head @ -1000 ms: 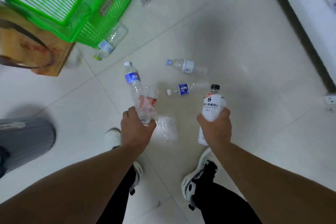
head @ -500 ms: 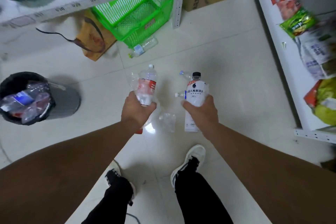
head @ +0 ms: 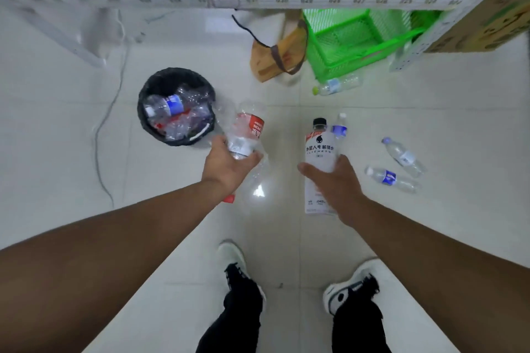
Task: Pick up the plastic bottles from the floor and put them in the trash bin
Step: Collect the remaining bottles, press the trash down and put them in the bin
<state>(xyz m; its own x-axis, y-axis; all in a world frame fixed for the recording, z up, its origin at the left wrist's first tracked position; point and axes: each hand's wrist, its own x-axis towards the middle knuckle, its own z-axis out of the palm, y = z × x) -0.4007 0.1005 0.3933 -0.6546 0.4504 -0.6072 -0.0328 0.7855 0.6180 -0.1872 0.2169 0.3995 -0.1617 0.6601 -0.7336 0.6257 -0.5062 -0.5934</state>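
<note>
Holding: the left hand (head: 229, 165) was closed around a clear bottle with a red label (head: 246, 132), possibly with a second crumpled clear bottle bunched below it, though blur left that unsure. The right hand (head: 335, 180) gripped a white-labelled bottle with a black cap (head: 319, 149), upright.

In the bin: the black-lined trash bin (head: 149, 126) stood just beyond the left hand and already contained several crushed clear bottles, one with a blue label (head: 172, 104).

On the floor, outstanding: a blue-labelled bottle (head: 339, 129) showing just behind the right-hand bottle; two more, a pale-labelled bottle (head: 403, 156) and a dark-blue-labelled bottle (head: 387, 178), lying on their sides to the right; a green-capped bottle (head: 335, 86) beside the green basket (head: 358, 37), near the brown bag (head: 275, 57).

Assessment: task judged partly done. Neither held bottle was yet over the bin; four, at least, remained to be collected afterwards.
</note>
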